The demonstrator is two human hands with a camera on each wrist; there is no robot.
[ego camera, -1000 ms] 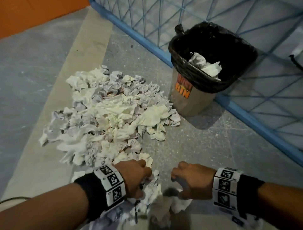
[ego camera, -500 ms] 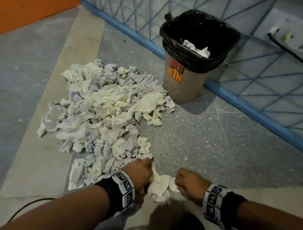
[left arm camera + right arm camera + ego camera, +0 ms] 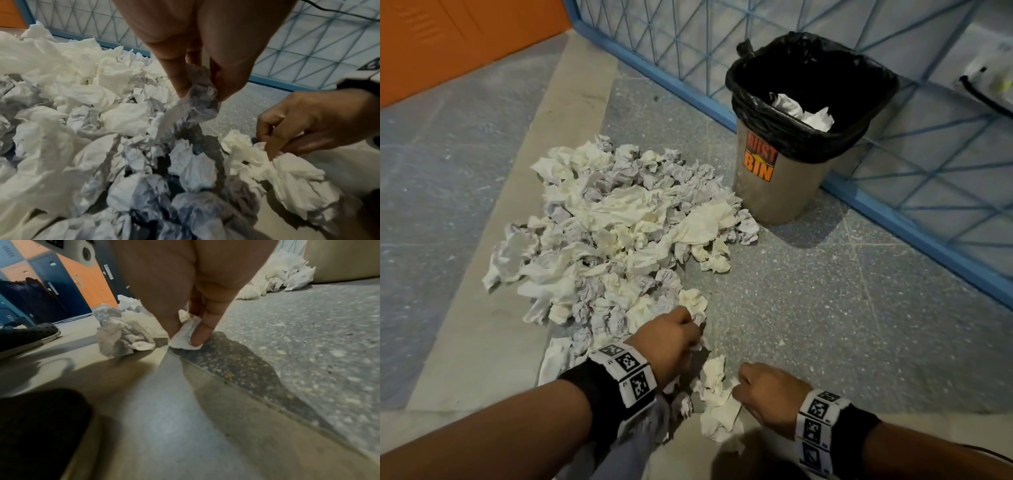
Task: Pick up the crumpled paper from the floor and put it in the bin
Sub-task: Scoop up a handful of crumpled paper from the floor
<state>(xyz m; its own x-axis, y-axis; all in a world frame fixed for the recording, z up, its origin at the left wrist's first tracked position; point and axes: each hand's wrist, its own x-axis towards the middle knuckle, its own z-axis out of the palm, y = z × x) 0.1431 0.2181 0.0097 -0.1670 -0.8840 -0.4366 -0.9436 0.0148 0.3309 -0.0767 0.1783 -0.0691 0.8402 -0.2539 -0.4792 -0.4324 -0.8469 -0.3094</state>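
A big heap of crumpled paper [image 3: 616, 236] covers the floor left of the bin [image 3: 787, 164], a grey tub with a black liner and some paper [image 3: 803, 111] inside. My left hand [image 3: 693, 334] is at the heap's near edge and pinches a greyish crumpled piece [image 3: 200, 104] between thumb and fingers. My right hand [image 3: 744, 380] is low by the floor, to the right of the left one, and pinches the edge of a white crumpled piece [image 3: 185, 337]. That white piece [image 3: 719, 401] lies between the two hands.
A blue mesh fence [image 3: 893, 212] runs behind the bin along the right. Orange and blue lockers [image 3: 82, 280] stand at the far left. A dark shoe [image 3: 26, 337] rests on the floor near my right hand. Speckled grey floor [image 3: 808, 308] lies between hands and bin.
Both hands have stayed at the heap's near edge, working through the paper. The left hand reached slightly further into the heap. The head view tilted, bringing the bin more upright in frame.
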